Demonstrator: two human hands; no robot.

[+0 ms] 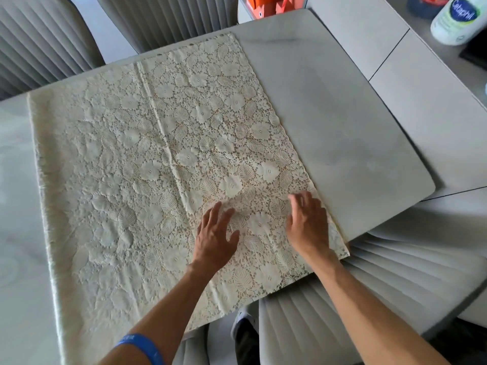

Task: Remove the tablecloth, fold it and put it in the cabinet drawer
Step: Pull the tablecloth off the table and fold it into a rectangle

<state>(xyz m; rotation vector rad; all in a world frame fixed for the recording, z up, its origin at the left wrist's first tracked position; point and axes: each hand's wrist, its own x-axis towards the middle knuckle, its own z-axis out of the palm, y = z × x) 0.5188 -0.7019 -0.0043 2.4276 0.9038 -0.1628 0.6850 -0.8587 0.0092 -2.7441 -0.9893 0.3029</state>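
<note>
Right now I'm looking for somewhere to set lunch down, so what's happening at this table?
A person is partway through folding a cream lace tablecloth on the pale table. It lies flat in a folded rectangle covering the left part of the tabletop, with its near edge hanging over the table's edge. The left hand and right hand both rest open, palms down, on the cloth near its right corner, apparently smoothing it. The right part of the tabletop is bare. A Cetaphil bottle sits on a separate surface beyond.
</note>
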